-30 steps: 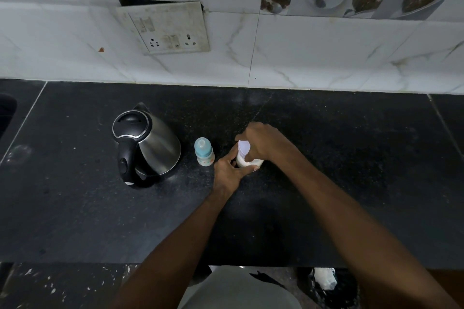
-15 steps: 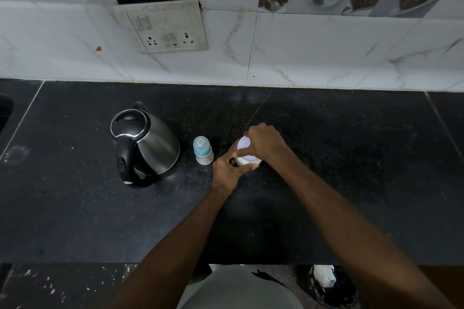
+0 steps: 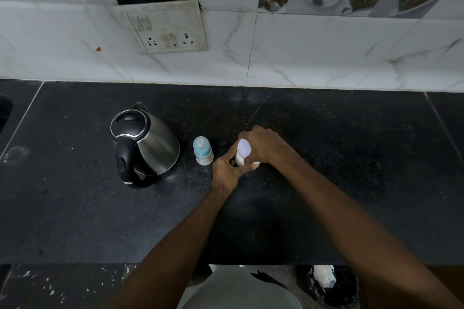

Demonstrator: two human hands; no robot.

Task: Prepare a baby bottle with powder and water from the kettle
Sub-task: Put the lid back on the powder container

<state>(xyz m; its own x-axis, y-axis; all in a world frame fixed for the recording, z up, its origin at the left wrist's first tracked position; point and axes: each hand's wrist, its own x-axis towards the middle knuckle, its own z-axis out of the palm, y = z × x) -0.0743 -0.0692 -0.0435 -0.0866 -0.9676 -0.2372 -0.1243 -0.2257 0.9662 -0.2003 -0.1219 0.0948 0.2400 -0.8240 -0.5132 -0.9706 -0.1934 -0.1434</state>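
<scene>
A small white powder jar with a pale lilac lid (image 3: pixel 244 149) stands on the black counter (image 3: pixel 326 158). My left hand (image 3: pixel 226 170) grips the jar's body from the near left side. My right hand (image 3: pixel 263 145) curls over the lid from the right. Just left of the jar stands a small baby bottle (image 3: pixel 203 150) with a light blue cap, upright and untouched. Further left sits a steel kettle (image 3: pixel 144 144) with a black lid and handle, its lid down.
A white tiled wall with a loose switch and socket plate (image 3: pixel 163 27) rises behind the counter. The counter's front edge runs along the bottom, with the floor and a white item (image 3: pixel 324 278) below. A dark sink edge (image 3: pixel 5 113) shows at far left.
Both hands stay on the jar. The lilac lid shows a little more between my hands than half a second ago; my right hand has shifted slightly on it.
</scene>
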